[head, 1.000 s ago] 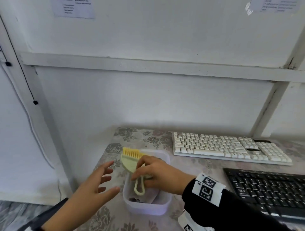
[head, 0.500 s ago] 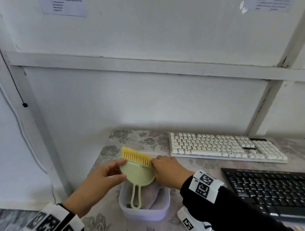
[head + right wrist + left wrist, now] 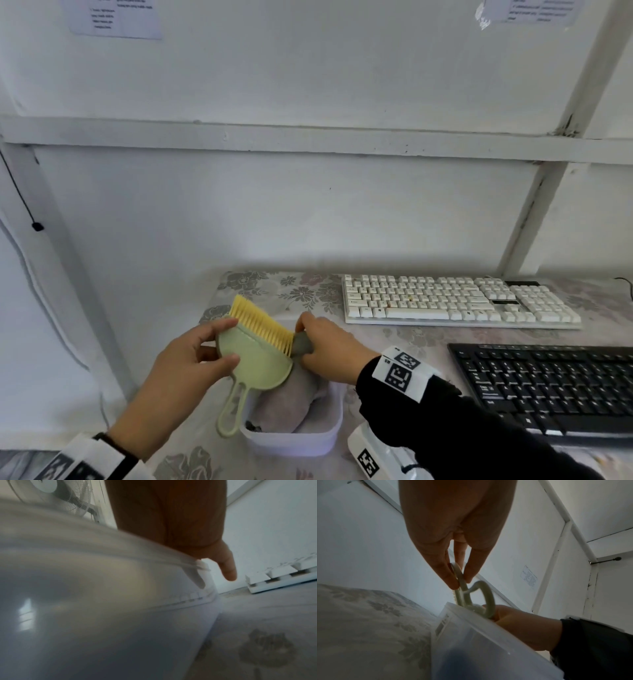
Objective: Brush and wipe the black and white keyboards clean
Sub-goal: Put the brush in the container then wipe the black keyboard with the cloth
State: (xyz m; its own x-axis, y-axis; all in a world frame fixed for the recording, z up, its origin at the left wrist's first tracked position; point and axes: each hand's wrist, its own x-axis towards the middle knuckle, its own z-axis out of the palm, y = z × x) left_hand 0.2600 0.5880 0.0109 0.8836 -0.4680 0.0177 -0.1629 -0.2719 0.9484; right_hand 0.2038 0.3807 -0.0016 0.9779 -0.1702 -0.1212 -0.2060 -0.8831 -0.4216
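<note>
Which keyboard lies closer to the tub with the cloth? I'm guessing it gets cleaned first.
The white keyboard, at the back by the wall; the black keyboard sits at the table's front right.

Wall papers, container label, print too small to read

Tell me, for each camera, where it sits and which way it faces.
Head: looks down at both hands, the left hand pinching the brush, the right hand gripping the grey cloth.
Left wrist: looks along the fingers at the brush.
Right wrist: low beside the plastic tub, one finger showing.
Shared: tub, white keyboard.
</note>
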